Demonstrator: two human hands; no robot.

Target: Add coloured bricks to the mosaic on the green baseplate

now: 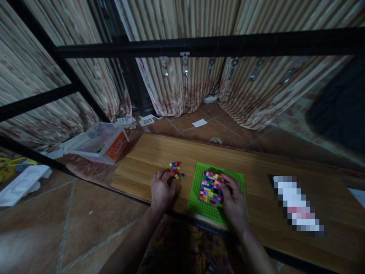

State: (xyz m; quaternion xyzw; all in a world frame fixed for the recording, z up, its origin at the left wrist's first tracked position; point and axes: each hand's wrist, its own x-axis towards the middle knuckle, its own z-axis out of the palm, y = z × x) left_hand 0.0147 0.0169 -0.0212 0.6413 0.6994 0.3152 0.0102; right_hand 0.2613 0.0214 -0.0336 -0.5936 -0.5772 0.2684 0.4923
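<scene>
A bright green baseplate (196, 207) lies on the wooden board in front of me. On it sits a nearly square block of many-coloured small toy bricks (210, 188), with a dark gap toward its right side. My right hand (235, 201) rests at the block's right edge, thumb and fingertips drawn together; anything between them is too small to make out. Left of the baseplate is a little heap of loose toy bricks (176, 169). Beside that heap, my left hand (162, 190) has its fingers curled, and its fingertips are partly hidden.
A clear plastic bin (98, 142) with an orange label stands past the board's left end. A blurred-out white item (296, 205) lies on the wooden board (256, 213) at right. A black metal bar (199, 45) crosses before striped curtains (182, 83).
</scene>
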